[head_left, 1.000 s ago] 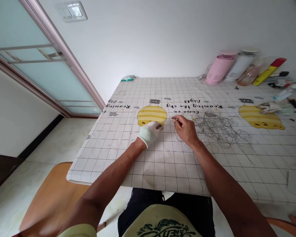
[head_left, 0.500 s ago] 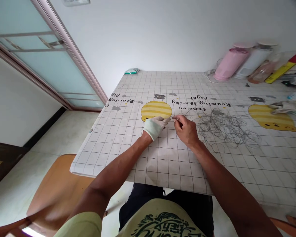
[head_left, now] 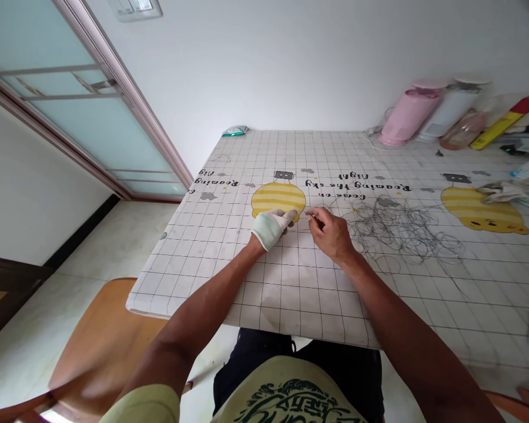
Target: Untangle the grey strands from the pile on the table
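My left hand, in a pale knitted glove, is closed in a pinch over the lower edge of a printed yellow striped balloon. Just to its right, my bare right hand is curled, thumb and forefinger pressed together. A tiny greyish bit shows at its fingertips, too small to name. What the gloved fingers hold is hidden. Close beside my right hand, a loose tangle of thin dark thread or wire spreads over the checked tablecloth, a few strands reaching toward that hand.
At the back right stand a pink cylindrical container, a white one, a clear bottle and a yellow-and-red box. Crumpled gloves lie at the right. A small green-white packet sits at the far corner. A wooden chair is at left.
My left hand has drawn slightly left and down, widening the gap between the hands. My right hand stays nearly in place, still pinched. The view has tilted a little.
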`<move>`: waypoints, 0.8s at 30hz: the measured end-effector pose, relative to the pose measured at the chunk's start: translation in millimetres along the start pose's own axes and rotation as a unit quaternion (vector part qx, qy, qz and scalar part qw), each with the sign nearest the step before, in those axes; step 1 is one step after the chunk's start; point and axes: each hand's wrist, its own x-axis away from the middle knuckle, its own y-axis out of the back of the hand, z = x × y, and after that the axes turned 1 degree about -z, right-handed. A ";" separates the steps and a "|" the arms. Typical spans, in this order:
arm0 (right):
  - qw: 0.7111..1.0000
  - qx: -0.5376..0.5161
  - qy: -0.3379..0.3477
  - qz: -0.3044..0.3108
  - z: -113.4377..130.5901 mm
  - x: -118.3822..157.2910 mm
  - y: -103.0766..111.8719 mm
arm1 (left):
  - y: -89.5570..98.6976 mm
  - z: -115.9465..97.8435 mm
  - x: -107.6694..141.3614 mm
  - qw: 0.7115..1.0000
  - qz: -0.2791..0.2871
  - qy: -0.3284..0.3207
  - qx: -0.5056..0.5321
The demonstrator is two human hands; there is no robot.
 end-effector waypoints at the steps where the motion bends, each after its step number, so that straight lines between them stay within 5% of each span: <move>1: 1.000 -0.007 -0.004 0.002 -0.4 -0.4 0.6 | 0.5 0.9 0.0 1.000 0.008 0.000 0.010; 24: 0.999 -0.010 -0.042 0.006 1.3 -6.9 9.7 | 8.4 7.3 -1.2 0.998 0.016 -0.059 -0.033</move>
